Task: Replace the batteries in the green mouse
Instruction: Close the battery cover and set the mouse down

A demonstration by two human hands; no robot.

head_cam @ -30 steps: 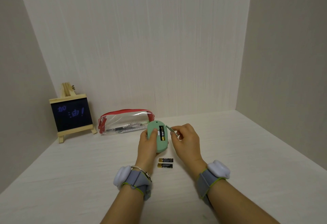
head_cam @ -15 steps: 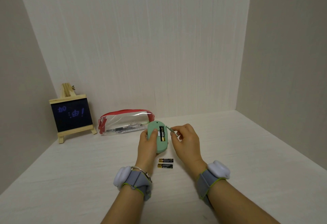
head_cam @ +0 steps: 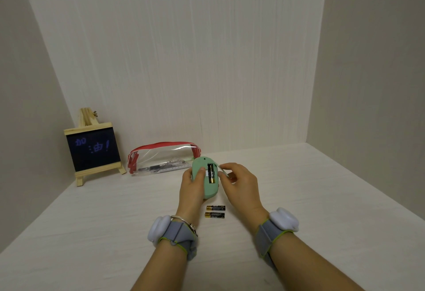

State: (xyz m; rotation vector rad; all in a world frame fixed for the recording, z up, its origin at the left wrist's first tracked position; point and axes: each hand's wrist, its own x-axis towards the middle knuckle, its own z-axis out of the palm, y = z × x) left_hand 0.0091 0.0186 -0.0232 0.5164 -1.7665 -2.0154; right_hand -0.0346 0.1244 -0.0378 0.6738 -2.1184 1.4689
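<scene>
My left hand [head_cam: 192, 190] grips the green mouse [head_cam: 203, 184], turned underside up above the table. Its battery slot is uncovered, and one black-and-gold battery [head_cam: 211, 173] lies inside. My right hand [head_cam: 239, 184] is just right of the mouse and pinches the thin green battery cover [head_cam: 222, 169] between thumb and fingers, close to the slot's edge. Two more batteries [head_cam: 215, 211] lie side by side on the table, just below the mouse and between my wrists.
A clear pencil case [head_cam: 162, 158] with red trim lies behind the mouse, near the back wall. A small chalkboard on a wooden easel [head_cam: 93, 148] stands at the left. Walls close the table [head_cam: 322, 198] in on the left, back and right.
</scene>
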